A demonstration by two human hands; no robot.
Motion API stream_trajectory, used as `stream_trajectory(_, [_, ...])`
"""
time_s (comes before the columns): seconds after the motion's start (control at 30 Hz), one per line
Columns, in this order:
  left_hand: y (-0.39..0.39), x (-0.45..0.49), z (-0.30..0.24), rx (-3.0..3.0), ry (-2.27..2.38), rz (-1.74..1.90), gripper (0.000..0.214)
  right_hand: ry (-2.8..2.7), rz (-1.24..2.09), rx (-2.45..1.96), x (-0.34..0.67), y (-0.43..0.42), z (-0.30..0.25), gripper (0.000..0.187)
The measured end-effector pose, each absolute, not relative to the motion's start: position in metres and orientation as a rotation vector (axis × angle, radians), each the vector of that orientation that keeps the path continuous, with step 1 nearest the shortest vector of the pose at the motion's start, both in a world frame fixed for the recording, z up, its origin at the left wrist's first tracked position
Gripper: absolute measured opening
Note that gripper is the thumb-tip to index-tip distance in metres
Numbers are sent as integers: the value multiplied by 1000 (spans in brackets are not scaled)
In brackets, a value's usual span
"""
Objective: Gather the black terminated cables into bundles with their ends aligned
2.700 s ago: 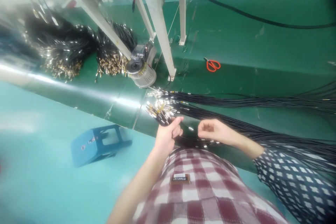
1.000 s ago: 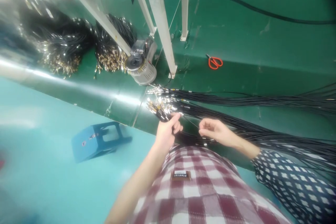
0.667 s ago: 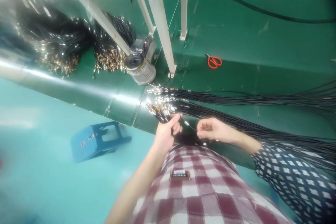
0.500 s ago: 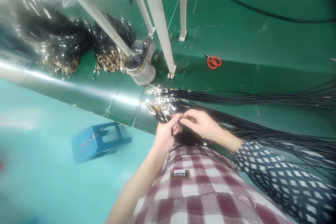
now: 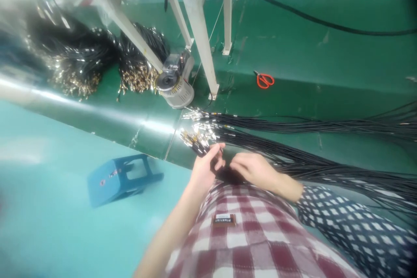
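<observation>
A bunch of black cables (image 5: 196,142) with metal end connectors sticks out of my left hand (image 5: 205,167), whose fingers are wrapped round it. Just to the right, my right hand (image 5: 256,171) is closed with thumb and fingertips together. Whatever it may hold is too dark and small to make out. A narrow gap over a dark area parts the two hands. Beyond them, loose cable ends with silver connectors (image 5: 206,130) lie on the green bench, their long black cables (image 5: 302,154) running off to the right.
Orange-handled snips (image 5: 264,80) lie on the green surface (image 5: 293,56). A grey round device (image 5: 177,91) stands beside the white frame legs (image 5: 206,52). Heaps of cables with brass-coloured ends (image 5: 138,78) lie at the left. A blue stool (image 5: 104,182) is on the floor.
My right hand has drawn away from the left hand, towards the right and slightly nearer my body. My left hand keeps its hold on the cables. The view has tilted slightly.
</observation>
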State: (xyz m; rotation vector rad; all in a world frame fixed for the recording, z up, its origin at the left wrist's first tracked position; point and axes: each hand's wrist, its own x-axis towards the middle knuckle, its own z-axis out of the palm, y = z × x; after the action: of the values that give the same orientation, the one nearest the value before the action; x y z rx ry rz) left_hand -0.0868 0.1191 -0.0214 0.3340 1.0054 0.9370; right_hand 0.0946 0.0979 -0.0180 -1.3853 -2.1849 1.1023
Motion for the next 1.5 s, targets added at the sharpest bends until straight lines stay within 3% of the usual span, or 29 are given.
stream_trajectory(0.13, [116,-95,-25,335,1001,889,23,-2270,1296,-1423,88,133,-40,45])
stream_trajectory(0.23, [114,-98,-28,325,995,937,25,-2402,1026,-1774,98,151,-75,29])
stream_trajectory(0.33, [113,-96,-29,334,954,939,27,-2484,887,-1847,97,154,-103,18])
stream_trajectory(0.57, [112,-86,-32,293,996,1016,38,-2475,781,-1899,84,141,-120,29])
stream_trajectory(0.7, [112,-87,-26,260,988,969,45,-2403,812,-1947,81,144,-124,24])
stream_trajectory(0.93, [114,-108,10,226,760,856,43,-2239,1094,-1794,88,150,-98,12])
stream_trajectory(1.07, [120,-105,2,248,934,917,8,-1978,1437,-1542,101,139,-55,16])
stream_trajectory(1.13, [123,-98,-3,282,981,950,25,-1648,1741,-1339,105,131,-36,22])
stream_trajectory(1.23, [124,-88,-6,341,994,970,27,-1244,2034,-1159,104,121,-20,33])
stream_trajectory(1.5, [118,-80,-6,455,1076,864,22,-1111,2162,-1038,105,118,-21,31])
